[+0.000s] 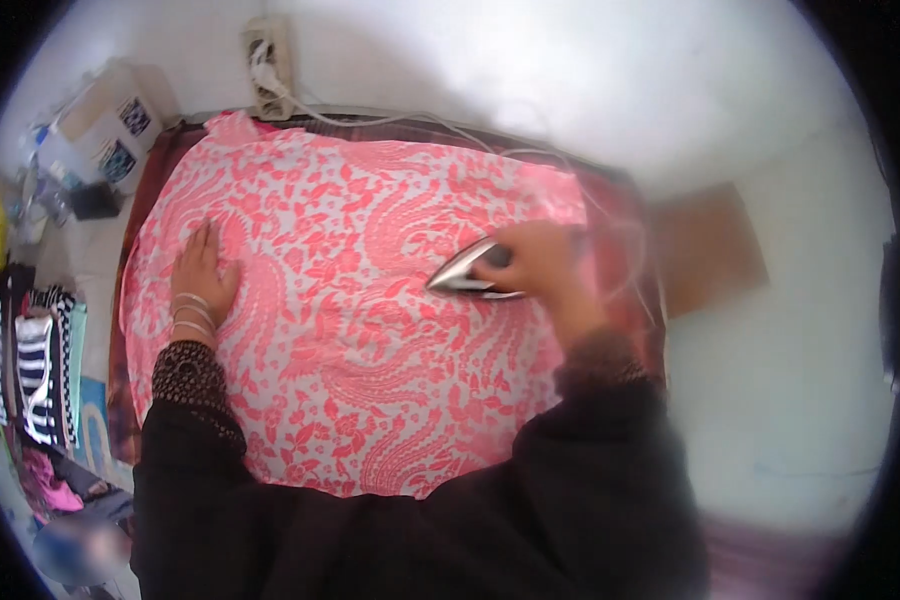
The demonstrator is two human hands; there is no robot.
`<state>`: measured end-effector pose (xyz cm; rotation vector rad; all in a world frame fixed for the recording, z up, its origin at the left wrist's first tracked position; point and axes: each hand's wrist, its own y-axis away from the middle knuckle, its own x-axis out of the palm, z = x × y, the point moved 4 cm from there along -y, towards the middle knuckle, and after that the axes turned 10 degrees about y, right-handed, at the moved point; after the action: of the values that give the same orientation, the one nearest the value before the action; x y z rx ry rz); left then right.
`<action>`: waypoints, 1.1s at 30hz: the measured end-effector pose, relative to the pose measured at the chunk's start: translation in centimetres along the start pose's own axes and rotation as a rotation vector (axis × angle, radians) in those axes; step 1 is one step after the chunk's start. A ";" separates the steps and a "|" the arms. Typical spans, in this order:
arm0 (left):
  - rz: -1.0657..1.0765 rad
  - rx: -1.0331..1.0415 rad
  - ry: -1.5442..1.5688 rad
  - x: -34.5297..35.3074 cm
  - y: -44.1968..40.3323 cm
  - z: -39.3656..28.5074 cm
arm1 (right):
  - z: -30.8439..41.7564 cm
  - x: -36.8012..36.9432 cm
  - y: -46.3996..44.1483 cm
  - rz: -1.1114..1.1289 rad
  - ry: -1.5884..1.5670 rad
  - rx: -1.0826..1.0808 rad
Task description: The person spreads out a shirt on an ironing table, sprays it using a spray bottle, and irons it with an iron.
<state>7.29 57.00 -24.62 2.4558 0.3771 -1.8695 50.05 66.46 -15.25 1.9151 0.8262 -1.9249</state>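
Note:
A pink and white floral cloth [340, 260] lies spread over a dark reddish checked mat [145, 220]. My left hand [205, 270] rests flat on the left part of the cloth, fingers stretched out, bangles at the wrist. Toward the right side, my right hand [540, 262] is wrapped round the handle of a clothes iron [462, 272]. The iron's pointed tip faces left, and its soleplate is down on the cloth. Part of the iron is hidden by my right hand, which is slightly blurred.
A white power strip [268, 70] at the wall has a plug in it, with a cord [410, 117] running right behind the cloth. Folded clothes [40, 370] are stacked at the left, below a white box [100, 130]. A brown flat piece [710, 250] lies at the right.

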 end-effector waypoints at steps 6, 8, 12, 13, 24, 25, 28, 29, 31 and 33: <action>-0.003 -0.007 -0.031 -0.3 0.2 -0.3 | 9.2 0.6 -6.6 0.039 -0.023 0.036; -0.019 -0.028 -0.038 -0.1 0.1 0.2 | 8.2 0.6 -9.4 0.014 -0.023 0.134; 0.054 -0.099 0.015 -1.3 0.3 -0.7 | 6.3 0.1 -11.7 0.105 -0.012 0.288; 0.053 -0.091 0.018 -1.0 0.3 -0.5 | 6.3 -0.1 -11.8 0.215 -0.049 0.282; -0.014 -0.087 0.134 -1.1 0.7 0.4 | 17.0 -1.8 5.5 0.034 0.022 -0.231; -0.062 -0.035 0.157 -0.8 0.7 0.8 | 17.5 -1.9 4.9 -0.090 -0.008 -0.210; -0.079 0.017 0.147 -1.4 0.7 1.5 | 18.9 -1.6 1.2 -0.083 0.038 -0.085; -0.050 0.022 0.108 -1.7 0.6 1.8 | 19.3 -1.4 0.4 -0.074 0.042 -0.081; 0.008 -0.008 0.119 -1.3 0.0 4.2 | 19.7 -1.0 -1.1 0.016 0.094 -0.091; 0.054 -0.043 0.124 -1.5 -0.4 6.5 | 19.9 -1.0 -1.9 0.036 0.091 -0.119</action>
<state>0.66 56.03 -24.90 2.5341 0.3472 -1.6766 32.92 56.04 -15.01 1.9448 0.9048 -1.7382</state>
